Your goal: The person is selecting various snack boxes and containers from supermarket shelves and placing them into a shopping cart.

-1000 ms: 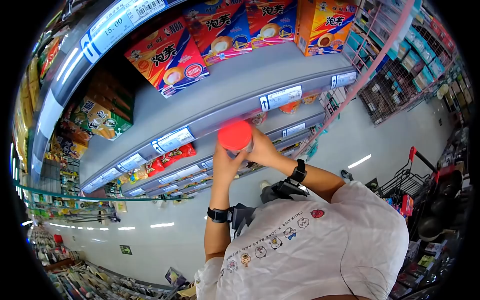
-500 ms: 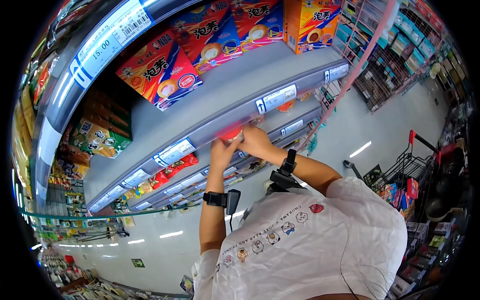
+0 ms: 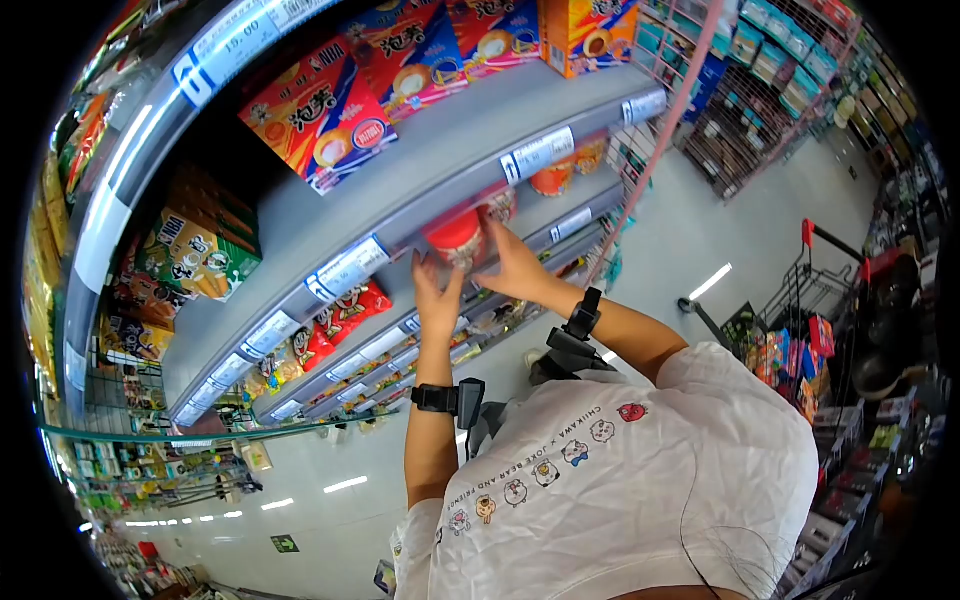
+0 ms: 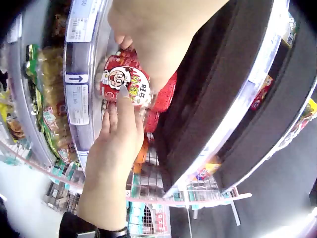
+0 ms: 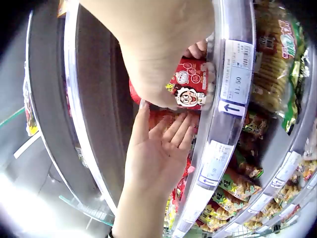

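A red-lidded jar (image 3: 457, 235) stands at the front of the shelf below the top price rail, beside a similar jar (image 3: 499, 206). The left hand (image 3: 437, 293) is just in front of it with fingers spread; the right hand (image 3: 519, 271) is at its right side, thumb and fingers apart. In the left wrist view the jar's red cartoon label (image 4: 119, 82) faces out, with the right hand's fairly straight fingers (image 4: 125, 106) against it. In the right wrist view the left hand (image 5: 157, 161) lies palm visible, fingertips close to the jar (image 5: 190, 94); whether they touch it is unclear.
Red snack boxes (image 3: 318, 115) and an orange box (image 3: 588, 38) stand on the shelf above. Red packets (image 3: 345, 318) lie left of the hands. A pink wire rack (image 3: 672, 125) borders the shelf's right end; a cart (image 3: 812, 285) stands at right.
The jar has gone from in front of the rail to the shelf below it. Both hands have loosened from around it and their fingers have spread.
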